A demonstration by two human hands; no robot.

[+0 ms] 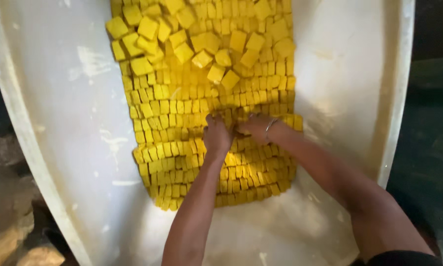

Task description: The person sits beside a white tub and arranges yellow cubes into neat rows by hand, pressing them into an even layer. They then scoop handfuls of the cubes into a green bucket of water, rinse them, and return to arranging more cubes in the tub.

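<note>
Small yellow blocks, matte and squarish, lie packed in tight rows across a wide white tub whose smooth curved wall is smeared and scuffed. Toward the far end the rows break up into loose yellow cubes, bigger-looking and tumbled at odd angles. My left hand and my right hand rest side by side on the middle rows, fingers curled down into the blocks, the two nearly touching. A thin bangle circles my right wrist. My fingertips are buried among the blocks, so I cannot tell whether either hand pinches one. The tub's far edge is cut off, and the ground beside it is dark and indistinct.
</note>
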